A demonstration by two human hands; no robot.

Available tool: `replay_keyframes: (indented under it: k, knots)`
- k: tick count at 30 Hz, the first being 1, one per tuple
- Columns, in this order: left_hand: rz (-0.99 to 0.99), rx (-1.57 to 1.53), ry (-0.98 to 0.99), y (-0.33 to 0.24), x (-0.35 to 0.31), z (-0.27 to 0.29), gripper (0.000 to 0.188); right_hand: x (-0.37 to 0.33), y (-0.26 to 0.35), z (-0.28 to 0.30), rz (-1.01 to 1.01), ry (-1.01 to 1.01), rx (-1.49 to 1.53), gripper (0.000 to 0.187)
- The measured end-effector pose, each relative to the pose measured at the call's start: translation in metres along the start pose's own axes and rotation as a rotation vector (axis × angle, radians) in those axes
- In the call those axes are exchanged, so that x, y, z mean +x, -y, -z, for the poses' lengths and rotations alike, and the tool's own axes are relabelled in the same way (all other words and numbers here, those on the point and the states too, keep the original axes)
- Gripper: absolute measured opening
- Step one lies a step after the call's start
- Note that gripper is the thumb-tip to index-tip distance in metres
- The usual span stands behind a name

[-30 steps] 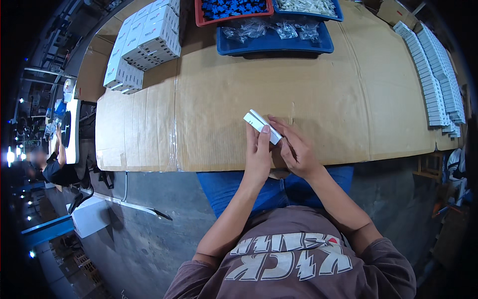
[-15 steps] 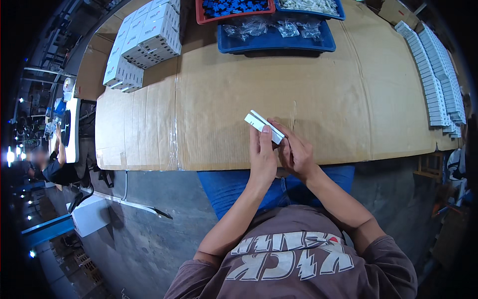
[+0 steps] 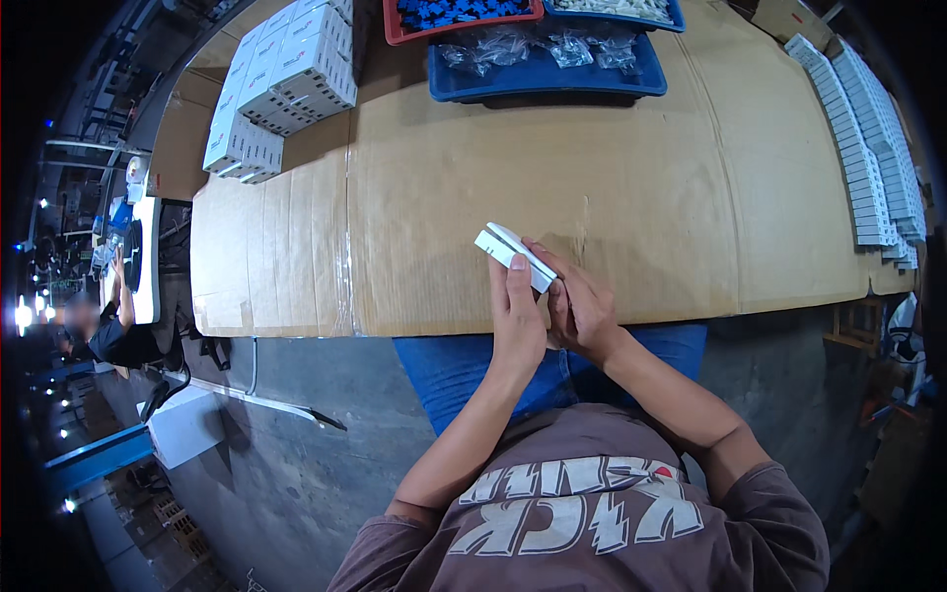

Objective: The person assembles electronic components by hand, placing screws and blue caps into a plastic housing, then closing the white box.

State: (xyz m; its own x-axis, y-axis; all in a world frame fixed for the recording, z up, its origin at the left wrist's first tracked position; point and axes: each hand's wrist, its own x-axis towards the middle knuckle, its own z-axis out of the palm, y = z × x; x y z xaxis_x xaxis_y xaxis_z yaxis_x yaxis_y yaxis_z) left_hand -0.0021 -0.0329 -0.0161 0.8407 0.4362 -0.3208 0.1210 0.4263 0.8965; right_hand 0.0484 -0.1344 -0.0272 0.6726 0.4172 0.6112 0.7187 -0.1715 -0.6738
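Note:
Close to the near edge of the cardboard-covered table, I hold a slim white box-like piece (image 3: 491, 243) just above the surface. A dark slot runs along its length, and small marks show on its near side. My left hand (image 3: 518, 321) grips it from the left, the thumb lying on its near face and the fingers behind. At its right end my right hand (image 3: 587, 311) is closed, with the fingers curled against the piece. The right fingertips are partly hidden, so I cannot tell whether they hold anything else.
White boxes (image 3: 286, 84) are stacked at the far left, and long rows of white boxes (image 3: 863, 148) line the right. At the back stand a blue tray (image 3: 547, 89) of clear plastic bags and a red tray (image 3: 464, 33) of blue parts. A person (image 3: 116, 331) sits far left.
Both hands have shifted slightly left with the white piece, which has turned a little. The gap along its slot looks somewhat different. My grip stays the same.

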Motion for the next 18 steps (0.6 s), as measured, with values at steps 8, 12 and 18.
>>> replay_keyframes:
  k: [8,12,18]
  knots:
    - [-0.065,-0.041,0.059,-0.012,-0.002,0.004,0.064,0.006,0.010,0.002,-0.104,0.040,0.247,0.043]
    - [-0.272,-0.048,0.186,-0.030,0.014,0.014,0.087,0.014,0.009,0.013,-0.204,0.134,0.508,0.044]
    - [-0.496,0.378,0.317,-0.025,0.017,0.034,0.101,0.034,0.019,0.035,-1.018,0.228,0.869,0.050]
